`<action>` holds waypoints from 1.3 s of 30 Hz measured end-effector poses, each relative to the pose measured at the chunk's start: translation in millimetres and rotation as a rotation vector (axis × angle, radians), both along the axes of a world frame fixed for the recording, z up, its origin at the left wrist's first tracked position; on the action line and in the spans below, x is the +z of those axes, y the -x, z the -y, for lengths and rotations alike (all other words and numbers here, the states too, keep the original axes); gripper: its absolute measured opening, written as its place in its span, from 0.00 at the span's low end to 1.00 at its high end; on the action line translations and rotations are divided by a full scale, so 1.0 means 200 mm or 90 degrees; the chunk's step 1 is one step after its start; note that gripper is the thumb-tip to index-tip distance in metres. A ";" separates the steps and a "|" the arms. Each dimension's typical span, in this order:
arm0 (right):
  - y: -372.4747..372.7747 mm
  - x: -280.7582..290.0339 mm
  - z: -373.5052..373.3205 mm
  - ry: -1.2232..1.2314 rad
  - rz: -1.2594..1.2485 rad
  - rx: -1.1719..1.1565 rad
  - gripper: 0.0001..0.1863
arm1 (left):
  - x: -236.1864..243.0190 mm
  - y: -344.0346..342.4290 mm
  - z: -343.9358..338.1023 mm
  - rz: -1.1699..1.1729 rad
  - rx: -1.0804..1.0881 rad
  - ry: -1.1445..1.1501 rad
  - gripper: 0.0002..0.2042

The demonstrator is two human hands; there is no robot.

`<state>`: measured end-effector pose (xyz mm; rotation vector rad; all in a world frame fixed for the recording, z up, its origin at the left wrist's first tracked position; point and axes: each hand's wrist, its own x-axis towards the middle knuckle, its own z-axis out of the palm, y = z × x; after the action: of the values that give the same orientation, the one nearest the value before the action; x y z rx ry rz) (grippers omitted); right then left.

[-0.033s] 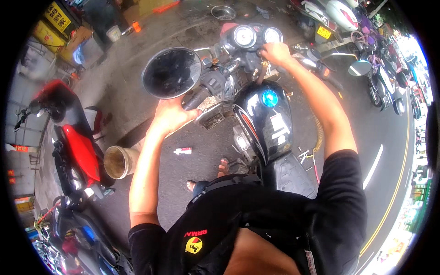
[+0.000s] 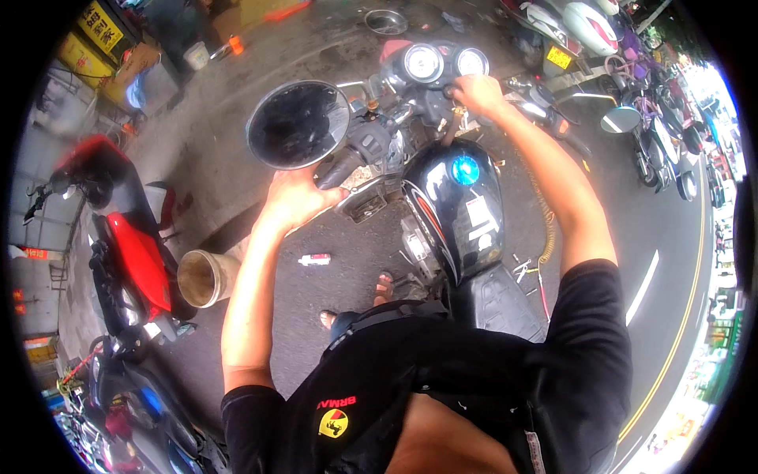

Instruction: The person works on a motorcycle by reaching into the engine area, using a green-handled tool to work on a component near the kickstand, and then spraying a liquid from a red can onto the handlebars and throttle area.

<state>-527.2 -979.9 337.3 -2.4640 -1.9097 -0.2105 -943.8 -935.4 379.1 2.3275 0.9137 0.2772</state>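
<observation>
I stand over a motorcycle with a glossy black fuel tank (image 2: 442, 186) and a bright blue round cap (image 2: 465, 169). My left hand (image 2: 296, 200) is wrapped round the left handlebar grip (image 2: 339, 168), thumb along its near side; the round mirror (image 2: 298, 125) hides part of its fingers. Inboard of that grip sits a black switch housing (image 2: 369, 142). My right hand (image 2: 476, 95) is closed, fingertips together, at the middle of the handlebar just below the twin round gauges (image 2: 424, 62). What it pinches is too small and covered to make out.
On the ground to the left stand a dirty bucket (image 2: 229, 272) and a red-and-black scooter (image 2: 138, 253). A small white-and-red bottle (image 2: 314, 259) lies beside the motorcycle. Tools (image 2: 522, 268) and a coiled yellow hose (image 2: 546, 237) are at its right. Parked scooters (image 2: 588, 28) line the far right, near the road.
</observation>
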 end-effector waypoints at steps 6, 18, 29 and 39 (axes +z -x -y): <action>0.06 0.12 -0.03 0.057 0.090 0.028 0.17 | -0.03 0.01 0.00 0.003 0.015 0.024 0.37; 0.01 0.09 -0.14 0.196 0.054 0.005 0.20 | -0.03 0.01 -0.02 -0.011 0.008 0.031 0.35; 0.04 0.11 -0.13 0.236 0.082 0.000 0.18 | -0.02 0.01 -0.03 0.030 -0.032 -0.040 0.25; -0.04 -0.02 -0.08 0.138 -0.181 -0.205 0.23 | -0.06 0.02 -0.09 0.038 -0.091 0.024 0.29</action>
<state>-518.5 -964.2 334.3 -2.7472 -1.4886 0.3460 -948.1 -917.1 367.1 2.3233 0.7132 0.2665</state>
